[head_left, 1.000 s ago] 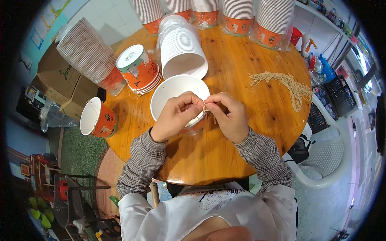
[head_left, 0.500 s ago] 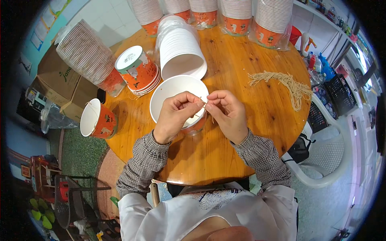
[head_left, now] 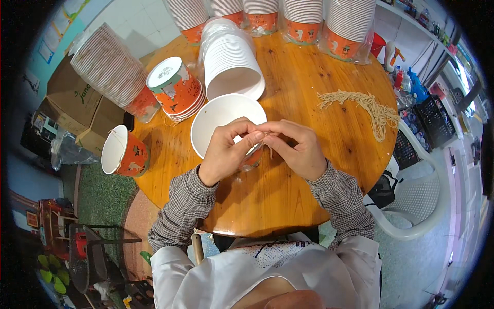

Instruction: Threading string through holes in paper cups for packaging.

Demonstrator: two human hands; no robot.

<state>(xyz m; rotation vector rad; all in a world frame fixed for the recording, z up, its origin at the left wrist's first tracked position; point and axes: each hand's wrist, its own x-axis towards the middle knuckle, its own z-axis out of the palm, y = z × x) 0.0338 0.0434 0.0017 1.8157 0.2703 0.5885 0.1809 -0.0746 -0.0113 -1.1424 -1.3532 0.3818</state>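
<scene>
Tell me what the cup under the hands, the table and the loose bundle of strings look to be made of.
Cup: likely coated paper, matte white inside, printed orange outside with a thin rolled rim.
Table: wood, with visible grain and a glossy varnish catching glare.
Bundle of strings: beige fibre, maybe cotton or jute twine; thin frayed strands, dull surface.

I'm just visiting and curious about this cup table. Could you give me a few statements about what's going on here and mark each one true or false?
1. Both hands meet at the rim of an open paper cup. True: the left hand and right hand pinch together at its near edge.
2. The bundle of tan strings lies to the person's left. False: it lies on the right side of the round wooden table.
3. A single orange cup stands at the table's left edge. True.
4. The stack of white cups beyond the hands stands upright. False: it lies on its side, mouth toward the person.
5. The table is square. False: it is round.
</scene>
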